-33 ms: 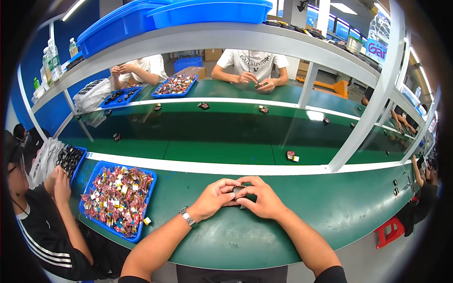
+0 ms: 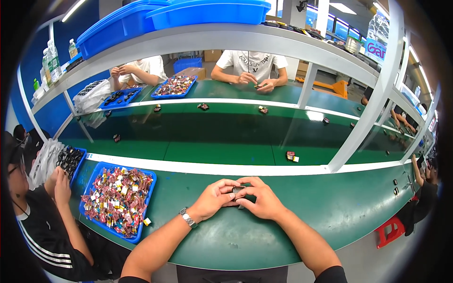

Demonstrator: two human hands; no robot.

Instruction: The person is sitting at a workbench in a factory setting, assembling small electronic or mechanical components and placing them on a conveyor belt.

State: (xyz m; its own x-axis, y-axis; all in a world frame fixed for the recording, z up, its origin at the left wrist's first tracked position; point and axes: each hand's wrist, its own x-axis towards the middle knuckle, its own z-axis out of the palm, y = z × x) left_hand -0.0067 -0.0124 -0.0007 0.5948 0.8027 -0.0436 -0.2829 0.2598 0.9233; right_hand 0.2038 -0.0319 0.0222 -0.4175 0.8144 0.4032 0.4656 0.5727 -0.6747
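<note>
Here the green workbench [image 2: 292, 221] carries a blue tray of mixed coloured parts [image 2: 118, 198] at the person's left. Nothing has visibly shifted between views: left hand [image 2: 214, 198] and right hand [image 2: 262, 198], fingertips together, pinch a small dark component [image 2: 238, 190] just above the bench, so the handling looks unfinished.

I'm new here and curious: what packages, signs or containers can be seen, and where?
Blue tray: left of the hands, rectangular, heaped with small red and multicoloured packets.
Sign: upper right, blue with white lettering.
Blue bins: top shelf, large, plastic.
Bottles: far left, clear with green caps.
Cardboard box: background, brown.
</note>
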